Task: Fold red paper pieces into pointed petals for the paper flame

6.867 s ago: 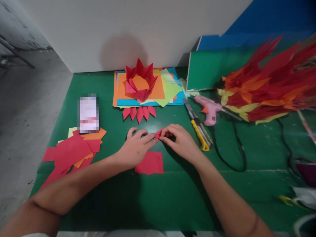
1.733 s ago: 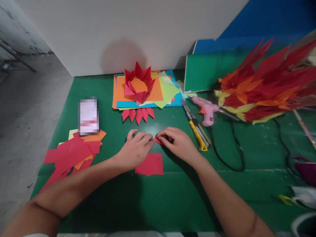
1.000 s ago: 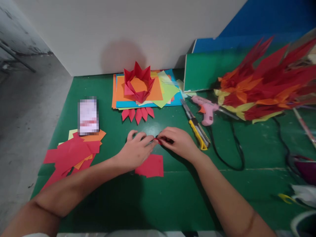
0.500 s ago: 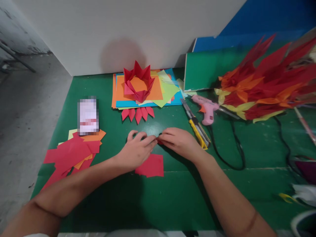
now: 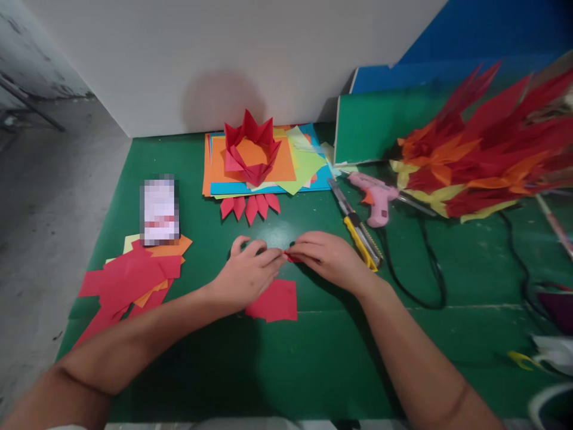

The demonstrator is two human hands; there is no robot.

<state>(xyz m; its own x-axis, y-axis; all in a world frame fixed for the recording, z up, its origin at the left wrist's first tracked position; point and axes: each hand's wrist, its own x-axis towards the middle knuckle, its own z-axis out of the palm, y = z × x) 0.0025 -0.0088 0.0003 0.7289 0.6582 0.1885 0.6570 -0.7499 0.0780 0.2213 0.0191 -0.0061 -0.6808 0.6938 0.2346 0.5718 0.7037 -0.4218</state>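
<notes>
My left hand (image 5: pixel 248 272) and my right hand (image 5: pixel 325 257) meet at the middle of the green table (image 5: pixel 313 358), fingertips pinched on a small folded red paper piece (image 5: pixel 290 257) pressed low against the surface. Most of that piece is hidden under the fingers. A stack of red paper squares (image 5: pixel 274 300) lies just in front of my hands. Several finished red folded petals (image 5: pixel 251 206) lie in a row behind them. A red paper crown shape (image 5: pixel 250 149) sits on a stack of coloured sheets (image 5: pixel 308 164).
Red and orange paper scraps (image 5: pixel 129 278) and a phone (image 5: pixel 159 209) lie at the left. A yellow utility knife (image 5: pixel 358 227) and pink glue gun (image 5: pixel 373 196) with a black cord (image 5: pixel 425 280) lie at the right, beside a large red-orange paper flame piece (image 5: pixel 483 155).
The red piece, held raised and visible several seconds ago, is now flattened between my fingertips on the table. My hands have barely shifted in the last second.
</notes>
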